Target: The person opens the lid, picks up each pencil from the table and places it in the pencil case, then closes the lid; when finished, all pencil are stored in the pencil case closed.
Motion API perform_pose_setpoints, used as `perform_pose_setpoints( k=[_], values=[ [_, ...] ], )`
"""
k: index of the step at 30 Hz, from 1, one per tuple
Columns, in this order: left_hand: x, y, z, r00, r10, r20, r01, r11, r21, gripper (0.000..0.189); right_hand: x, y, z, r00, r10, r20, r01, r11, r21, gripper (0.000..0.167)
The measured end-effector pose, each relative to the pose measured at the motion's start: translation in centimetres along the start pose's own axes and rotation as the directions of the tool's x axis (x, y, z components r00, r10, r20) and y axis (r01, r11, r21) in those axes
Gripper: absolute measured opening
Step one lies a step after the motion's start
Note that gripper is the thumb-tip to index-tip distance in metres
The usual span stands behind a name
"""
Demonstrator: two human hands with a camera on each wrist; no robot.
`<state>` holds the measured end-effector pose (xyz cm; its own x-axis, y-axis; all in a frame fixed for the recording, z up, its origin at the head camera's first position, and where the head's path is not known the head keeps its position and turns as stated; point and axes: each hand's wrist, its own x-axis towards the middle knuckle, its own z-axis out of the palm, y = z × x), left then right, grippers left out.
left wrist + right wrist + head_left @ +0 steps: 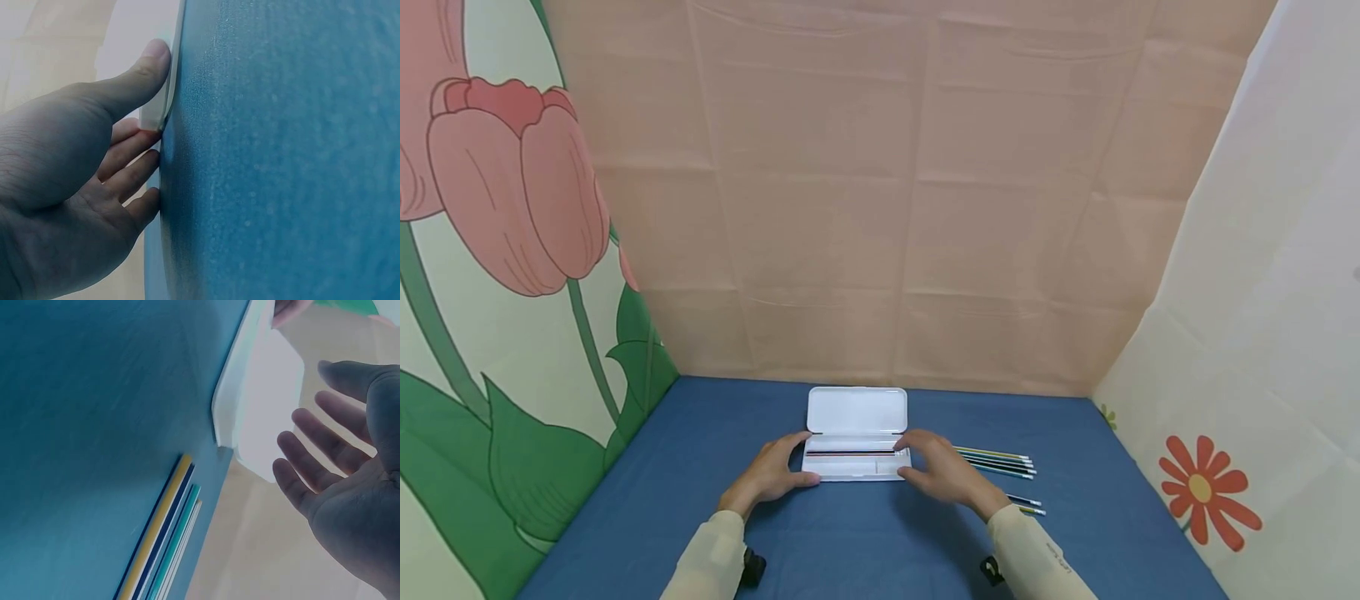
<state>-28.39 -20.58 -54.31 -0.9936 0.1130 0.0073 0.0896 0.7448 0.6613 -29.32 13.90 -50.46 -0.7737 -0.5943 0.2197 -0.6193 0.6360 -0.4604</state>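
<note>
A white pencil case (857,410) lies on the blue tabletop with its lid raised at the back. A few thin pencils (850,452), one dark and one reddish, lie lengthwise inside it. My left hand (772,471) holds the case's left end, the thumb at the front corner and the fingers round the side. In the left wrist view, the thumb presses the white edge of the case. My right hand (943,467) hovers over the case's right end. Its fingers (309,447) are spread and loosely bent, apart from the case and holding nothing, in the right wrist view.
Several pencils (1000,461) lie side by side on the table right of the case, partly behind my right hand. Two more pencils (1026,504) lie nearer, by the right wrist. A beige cloth wall (910,208) stands behind the table, with printed curtains at both sides.
</note>
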Motion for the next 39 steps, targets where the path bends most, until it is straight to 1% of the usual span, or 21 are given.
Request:
perform_pose_setpoints(
  k=[4, 9, 19, 26, 28, 33, 35, 39],
  values=[
    [0.0, 0.0, 0.0, 1.0, 0.002, -0.003, -0.002, 1.0, 0.001, 0.089, -1.3, 0.7, -0.5, 0.999, -0.043, -0.031, 0.042, 0.998, -0.041, 0.032],
    [0.0, 0.0, 0.1, 1.0, 0.001, -0.004, -0.001, 1.0, 0.0, 0.089, -3.3, 1.9, -0.9, 0.997, -0.061, -0.048, 0.057, 0.995, -0.083, 0.03],
    [-0.2, 0.0, 0.2, 1.0, -0.009, -0.007, 0.009, 1.0, -0.009, 0.09, -7.1, 4.0, -1.8, 0.995, -0.023, -0.093, 0.013, 0.994, -0.106, 0.03],
    [0.1, -0.2, 0.3, 1.0, -0.009, -0.008, 0.009, 1.0, -0.007, 0.09, -9.5, 5.4, -2.4, 0.993, -0.001, -0.118, -0.013, 0.993, -0.12, 0.031],
    [0.1, -0.2, 0.3, 1.0, -0.009, -0.009, 0.009, 1.0, -0.005, 0.089, -10.1, 5.8, -2.6, 0.994, 0.019, -0.111, -0.031, 0.994, -0.107, 0.031],
    [0.1, -0.2, 0.3, 1.0, -0.005, -0.009, 0.005, 1.0, 0.001, 0.089, -11.3, 6.6, -3.0, 0.993, 0.101, -0.069, -0.104, 0.993, -0.052, 0.033],
    [0.0, -0.2, 0.2, 1.0, 0.001, -0.009, -0.001, 1.0, 0.0, 0.089, -11.7, 6.9, -3.2, 0.992, 0.113, -0.063, -0.115, 0.992, -0.041, 0.032],
    [-0.1, -0.2, 0.2, 1.0, 0.009, -0.01, -0.009, 1.0, -0.004, 0.089, -12.3, 7.5, -3.3, 0.992, 0.113, -0.065, -0.116, 0.992, -0.044, 0.029]
  ],
)
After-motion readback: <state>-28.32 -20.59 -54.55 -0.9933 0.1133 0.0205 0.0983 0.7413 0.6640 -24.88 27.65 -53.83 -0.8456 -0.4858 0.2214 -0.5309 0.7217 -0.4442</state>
